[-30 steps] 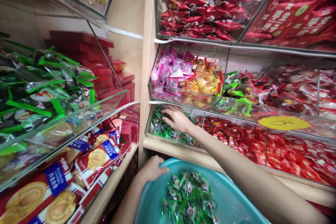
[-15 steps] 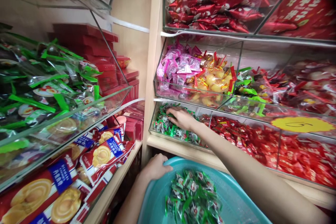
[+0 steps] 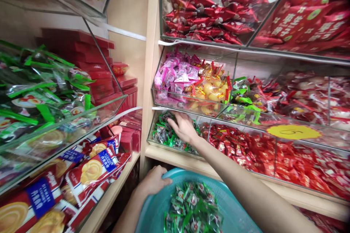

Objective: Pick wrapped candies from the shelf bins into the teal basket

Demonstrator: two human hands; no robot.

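My right hand (image 3: 183, 126) reaches into the lowest left glass bin (image 3: 153, 142) on the shelf ahead and lies on the green-wrapped candies (image 3: 164, 135) there, fingers spread over them. My left hand (image 3: 153, 181) grips the rim of a teal plastic basket (image 3: 235, 207) held below the shelf. A heap of the same green-wrapped candies (image 3: 193, 209) lies in the basket.
Glass bins above and to the right hold pink candies (image 3: 175, 74), yellow sweets (image 3: 213, 89) and red candies (image 3: 246, 149). A yellow price tag (image 3: 294, 131) sticks to the front glass. On the left stand bins of green packets (image 3: 41, 94), biscuit packs (image 3: 90, 169) and red boxes (image 3: 90, 58).
My right hand has shifted a little within the green candy bin, with the fingers spread wider over the sweets. My left hand stays on the basket rim. The view tilted slightly.
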